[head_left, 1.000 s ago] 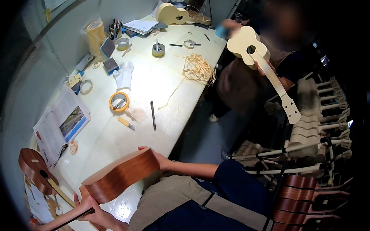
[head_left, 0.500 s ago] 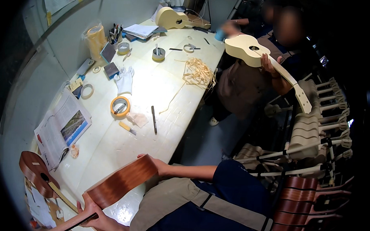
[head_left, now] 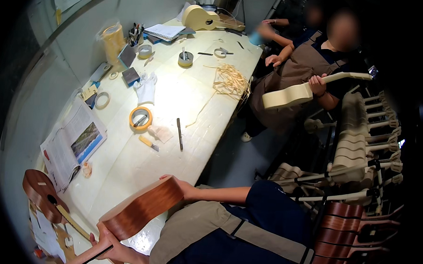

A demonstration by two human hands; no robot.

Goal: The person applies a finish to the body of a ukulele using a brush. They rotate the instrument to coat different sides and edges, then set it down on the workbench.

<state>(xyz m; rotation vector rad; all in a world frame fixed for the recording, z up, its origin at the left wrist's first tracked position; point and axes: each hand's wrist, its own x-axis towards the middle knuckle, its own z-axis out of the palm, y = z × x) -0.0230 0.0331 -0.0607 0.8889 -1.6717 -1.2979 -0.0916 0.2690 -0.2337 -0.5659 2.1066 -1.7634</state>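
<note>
A brown wooden ukulele (head_left: 142,208) is tilted above the near end of the white table (head_left: 119,175), its curved side turned up. Around its neck, next to the body, my left hand (head_left: 113,250) is closed. My right hand (head_left: 184,188) grips the rounded far end of the body, with some fingers hidden behind it. Left of my left hand, a second brown ukulele (head_left: 44,193) lies by the table's edge. A yellow-handled blade (head_left: 148,143), a dark slim tool (head_left: 179,134) and an orange tape roll (head_left: 140,118) lie beyond my ukulele.
Across the table's far corner, a co-worker (head_left: 292,74) holds a pale unfinished ukulele (head_left: 289,96). Racks of pale bodies (head_left: 350,151) and brown bodies (head_left: 336,238) stand at right. A newspaper (head_left: 73,146), white glove (head_left: 145,89) and heap of shavings (head_left: 231,81) lie on the table.
The co-worker's pale ukulele has been turned: its neck now points up and right and its side shows. My hands keep the same hold on the brown ukulele; the view has shifted slightly.
</note>
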